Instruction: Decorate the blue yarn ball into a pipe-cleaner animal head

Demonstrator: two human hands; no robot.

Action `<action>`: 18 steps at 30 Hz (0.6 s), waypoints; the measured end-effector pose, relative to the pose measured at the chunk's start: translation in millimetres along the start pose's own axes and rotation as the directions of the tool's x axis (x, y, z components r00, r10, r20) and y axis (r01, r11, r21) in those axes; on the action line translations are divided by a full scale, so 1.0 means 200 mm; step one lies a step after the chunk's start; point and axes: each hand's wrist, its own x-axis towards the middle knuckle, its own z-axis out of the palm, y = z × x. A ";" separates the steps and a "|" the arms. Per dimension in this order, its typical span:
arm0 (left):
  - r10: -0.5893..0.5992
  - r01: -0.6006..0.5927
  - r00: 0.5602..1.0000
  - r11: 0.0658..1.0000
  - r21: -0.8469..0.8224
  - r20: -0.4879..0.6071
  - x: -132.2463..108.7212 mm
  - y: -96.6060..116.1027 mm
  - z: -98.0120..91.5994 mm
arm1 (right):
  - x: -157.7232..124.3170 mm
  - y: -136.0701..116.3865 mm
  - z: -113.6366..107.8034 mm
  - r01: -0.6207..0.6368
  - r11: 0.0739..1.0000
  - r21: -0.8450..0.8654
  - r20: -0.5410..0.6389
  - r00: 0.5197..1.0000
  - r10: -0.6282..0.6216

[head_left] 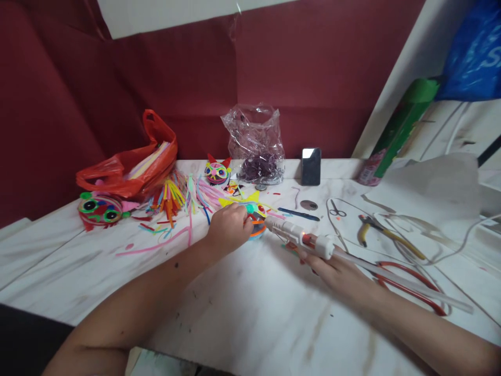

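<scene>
My left hand is closed round a small colourful craft piece of yellow, teal and orange that rests on the white table. My right hand grips a white glue gun, whose nozzle points left and sits right at the craft piece. A long clear glue stick juts out behind the gun over my right forearm.
Several coloured strips are scattered by a red plastic bag. Two finished mask-like crafts, a clear bag, a phone, small scissors, pliers, a red cable and a green can stand around.
</scene>
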 end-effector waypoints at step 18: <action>0.085 -0.162 0.932 0.967 -0.196 -0.351 -0.05 -0.11 -0.02 | 0.01 -0.05 -0.01 0.011 0.999 0.032 0.082 0.997 -0.014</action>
